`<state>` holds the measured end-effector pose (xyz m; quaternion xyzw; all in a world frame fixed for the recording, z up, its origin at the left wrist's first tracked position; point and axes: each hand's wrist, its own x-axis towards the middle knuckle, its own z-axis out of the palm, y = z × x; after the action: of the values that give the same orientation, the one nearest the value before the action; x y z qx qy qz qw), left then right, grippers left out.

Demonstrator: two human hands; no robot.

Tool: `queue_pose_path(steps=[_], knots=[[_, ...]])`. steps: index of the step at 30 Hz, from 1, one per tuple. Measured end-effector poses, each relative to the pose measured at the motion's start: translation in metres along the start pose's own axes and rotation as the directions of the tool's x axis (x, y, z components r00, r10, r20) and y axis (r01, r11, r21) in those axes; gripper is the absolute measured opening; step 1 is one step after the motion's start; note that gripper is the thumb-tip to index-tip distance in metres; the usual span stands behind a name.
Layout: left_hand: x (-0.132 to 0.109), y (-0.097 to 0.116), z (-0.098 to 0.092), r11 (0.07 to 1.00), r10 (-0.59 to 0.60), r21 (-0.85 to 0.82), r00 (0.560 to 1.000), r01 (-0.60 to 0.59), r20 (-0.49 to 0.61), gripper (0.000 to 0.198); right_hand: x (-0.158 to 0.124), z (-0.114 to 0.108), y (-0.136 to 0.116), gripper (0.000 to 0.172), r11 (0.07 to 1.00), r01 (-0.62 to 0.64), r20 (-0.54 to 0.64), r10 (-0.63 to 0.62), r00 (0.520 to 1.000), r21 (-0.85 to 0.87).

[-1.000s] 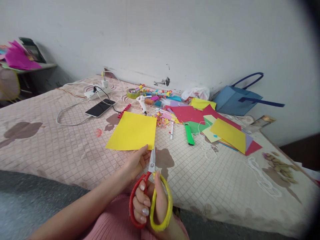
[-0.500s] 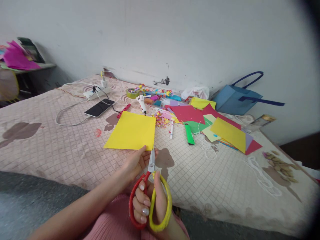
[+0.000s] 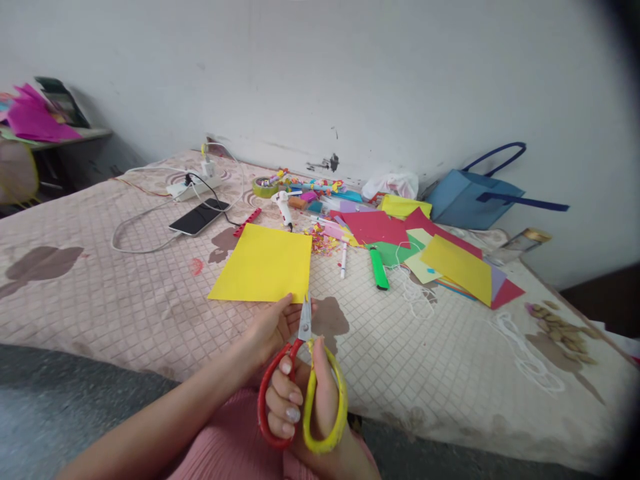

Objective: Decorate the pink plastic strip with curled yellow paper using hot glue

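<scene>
A sheet of yellow paper (image 3: 265,263) is held out over the quilted cloth by my left hand (image 3: 275,327). The thumb rests on top of its near edge and the other fingers are beneath. My right hand (image 3: 300,400) grips scissors (image 3: 305,327) with one red and one yellow handle, the fingers through the red loop and the thumb through the yellow one. The handles are spread somewhat and the blade tips meet the near edge of the paper close to its right corner.
Beyond the paper lie a phone (image 3: 199,217) on a cable, a power strip (image 3: 195,188) and a white glue gun (image 3: 283,208). To the right are a green cutter (image 3: 379,268), coloured sheets (image 3: 457,267), white string (image 3: 525,353) and a blue bag (image 3: 475,199) against the wall.
The scissor handles have spread slightly wider, the yellow loop shifting right and up a little. The paper and my left hand stay nearly in place.
</scene>
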<state>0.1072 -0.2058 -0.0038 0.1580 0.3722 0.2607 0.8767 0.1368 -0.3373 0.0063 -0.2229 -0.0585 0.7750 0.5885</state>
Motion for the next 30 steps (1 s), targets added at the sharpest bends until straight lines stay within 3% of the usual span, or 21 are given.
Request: queue_pose_path(steps=[4,13,16,22,30], knots=[[0.001,0.0,0.0,1.0,0.019,-0.004,1.0,-0.019,0.006,0.029,0.025,-0.007,-0.019,0.06,0.987,-0.044,0.039,0.039,0.998,0.157],[0.002,-0.002,-0.003,0.999,0.028,-0.021,0.999,-0.027,0.042,0.026,0.021,-0.009,-0.014,0.056,0.982,-0.055,0.089,0.039,0.995,0.181],[0.003,-0.004,-0.003,1.0,0.022,0.001,0.997,-0.022,0.074,0.023,0.023,-0.01,-0.013,0.056,0.983,-0.057,0.059,0.047,0.997,0.173],[0.004,-0.004,0.003,0.997,0.031,0.065,0.999,-0.033,0.02,0.013,0.024,-0.013,-0.005,0.064,0.985,-0.034,-0.067,0.046,0.997,0.169],[0.012,-0.005,-0.004,0.983,0.058,0.168,0.996,-0.068,0.065,0.007,0.025,-0.018,0.002,0.06,0.997,-0.012,-0.177,0.026,0.984,0.079]])
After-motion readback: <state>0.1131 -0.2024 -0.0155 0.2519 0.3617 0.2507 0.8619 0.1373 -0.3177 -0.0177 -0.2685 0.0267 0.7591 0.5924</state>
